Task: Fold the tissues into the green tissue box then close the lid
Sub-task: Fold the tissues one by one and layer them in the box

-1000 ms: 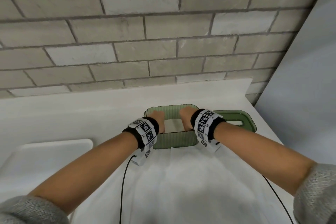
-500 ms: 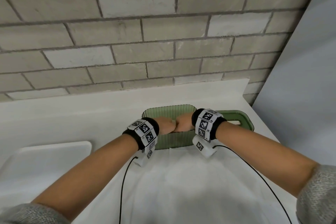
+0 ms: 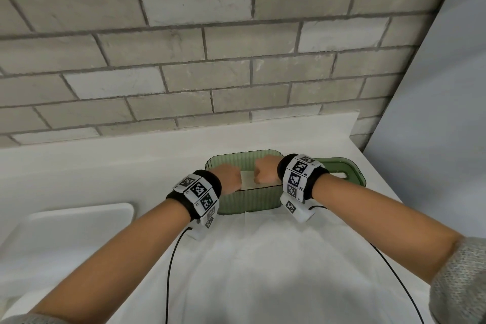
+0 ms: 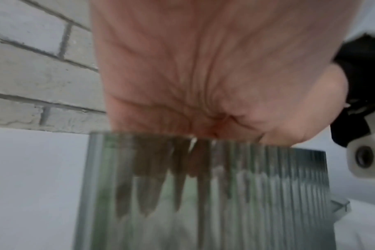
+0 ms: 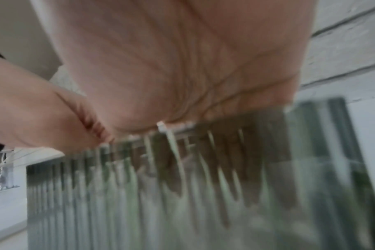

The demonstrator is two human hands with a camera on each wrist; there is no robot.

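White tissue sheet (image 3: 265,265) lies spread on counter under both forearms, near edge of box. Green ribbed tissue box (image 3: 249,198) sits just beyond wrists, open; lid (image 3: 349,173) lies flat right of right hand. Folded tissues (image 3: 247,181) show inside box between hands. Left hand (image 3: 229,179) and right hand (image 3: 266,172), touching half second ago, now apart, both dipped into box, fingers seen blurred through ribbed wall; grip cannot tell.
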